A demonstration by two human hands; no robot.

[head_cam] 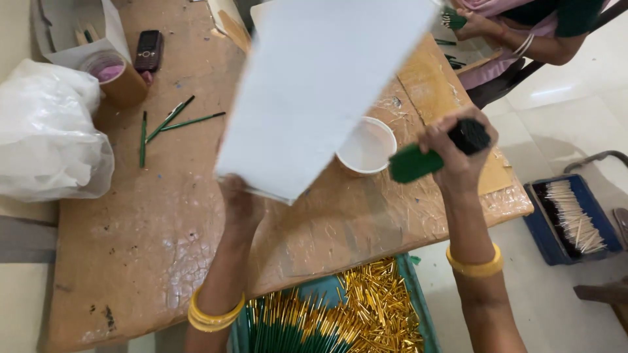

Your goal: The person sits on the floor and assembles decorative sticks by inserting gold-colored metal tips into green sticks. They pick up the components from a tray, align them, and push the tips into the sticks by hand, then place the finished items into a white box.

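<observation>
My left hand (239,202) grips the lower edge of a large white sheet of card (324,85), tilted up over the table and hiding most of the hand's fingers. My right hand (458,147) is closed around a thick bundle of green sticks (425,157), held level above the table's right side. A white cup (366,147) with pale liquid stands on the table between the two hands, partly under the card.
The brown plastic-covered table (150,229) carries loose green sticks (170,121), a tape roll (114,75), a dark phone (148,49) and a white plastic bag (49,131). A teal tray of gold-tipped green sticks (340,314) is below. A blue tray (569,219) sits on the floor. Another person's hand (474,23) works opposite.
</observation>
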